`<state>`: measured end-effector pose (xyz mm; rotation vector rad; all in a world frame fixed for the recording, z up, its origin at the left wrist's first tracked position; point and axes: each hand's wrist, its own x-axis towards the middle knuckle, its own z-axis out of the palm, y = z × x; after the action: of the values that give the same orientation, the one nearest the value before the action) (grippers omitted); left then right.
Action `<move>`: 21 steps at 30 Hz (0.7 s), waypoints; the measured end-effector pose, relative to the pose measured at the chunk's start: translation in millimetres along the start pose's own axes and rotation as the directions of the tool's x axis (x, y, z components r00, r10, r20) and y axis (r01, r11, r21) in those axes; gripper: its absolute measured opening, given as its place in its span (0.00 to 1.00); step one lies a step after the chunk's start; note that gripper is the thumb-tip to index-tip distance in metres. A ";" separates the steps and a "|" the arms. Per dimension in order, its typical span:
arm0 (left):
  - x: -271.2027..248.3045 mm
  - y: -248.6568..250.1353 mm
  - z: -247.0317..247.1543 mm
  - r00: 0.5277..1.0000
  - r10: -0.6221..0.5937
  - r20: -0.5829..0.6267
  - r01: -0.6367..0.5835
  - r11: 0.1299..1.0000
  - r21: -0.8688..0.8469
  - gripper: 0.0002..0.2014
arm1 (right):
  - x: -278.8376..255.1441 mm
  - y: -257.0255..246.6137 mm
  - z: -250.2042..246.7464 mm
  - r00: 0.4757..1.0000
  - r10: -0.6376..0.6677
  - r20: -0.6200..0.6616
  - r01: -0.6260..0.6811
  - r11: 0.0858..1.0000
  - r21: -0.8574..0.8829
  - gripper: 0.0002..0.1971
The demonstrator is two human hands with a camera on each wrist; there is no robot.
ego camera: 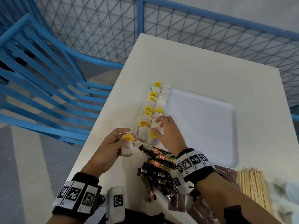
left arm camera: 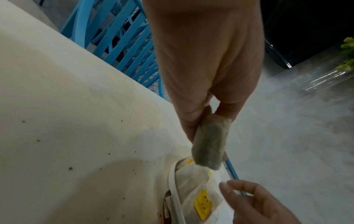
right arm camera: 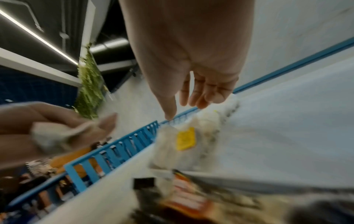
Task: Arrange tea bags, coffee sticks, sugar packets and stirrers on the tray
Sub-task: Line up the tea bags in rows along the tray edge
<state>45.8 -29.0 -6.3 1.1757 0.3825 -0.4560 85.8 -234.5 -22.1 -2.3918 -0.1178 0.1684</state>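
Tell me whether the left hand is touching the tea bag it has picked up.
Touching. In the left wrist view the left hand pinches the tea bag between thumb and fingers, with no gap; the head view agrees.

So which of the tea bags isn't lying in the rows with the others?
The tea bag gripped in the left hand, held over the table's near-left edge; every other bag lies in the double row along the tray.

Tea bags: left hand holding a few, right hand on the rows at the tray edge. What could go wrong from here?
1. The left hand grips bunched tea bags with loose strings; one might snag and drag out a second.
2. The right hand rests on the overlapping rows along the tray edge; a nudge could skew them.
3. Coffee sticks under the right wrist could get swept.
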 end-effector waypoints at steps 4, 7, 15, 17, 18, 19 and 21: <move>1.9 2.3 3.5 0.998 0.042 0.056 -0.041 0.999 -0.024 0.18 | -17.1 -29.3 1.7 0.987 -0.024 0.158 -0.013 0.974 0.225 0.14; 4.3 4.8 7.6 0.992 0.062 0.112 -0.054 0.996 -0.078 0.38 | -26.4 -41.1 9.4 0.945 -0.016 0.328 -0.107 0.929 0.354 0.13; 4.2 4.1 16.4 0.986 0.143 0.089 -0.130 0.981 -0.141 0.27 | -27.3 -32.8 14.8 0.925 0.038 0.378 -0.239 0.832 0.500 0.06; 5.5 4.7 16.2 0.987 0.160 0.027 -0.155 0.980 -0.127 0.18 | -28.5 -26.7 12.6 0.932 0.057 0.357 -0.231 0.853 0.467 0.09; 6.4 5.1 15.5 0.986 0.168 0.000 -0.167 0.981 -0.094 0.13 | -29.0 -22.4 10.9 0.939 0.072 0.337 -0.227 0.866 0.446 0.10; 7.2 5.5 14.4 0.983 0.180 -0.026 -0.181 0.983 -0.042 0.11 | -29.1 -17.8 8.5 0.946 0.093 0.309 -0.227 0.873 0.431 0.10; 9.9 3.5 9.5 0.976 0.210 -0.062 -0.204 0.975 0.083 0.11 | -28.6 -7.2 2.7 0.958 0.152 0.242 -0.244 0.876 0.417 0.08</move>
<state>56.5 -38.2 -5.5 1.2931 0.3009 -0.2499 56.9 -231.2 -16.6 -1.9191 0.0702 0.4849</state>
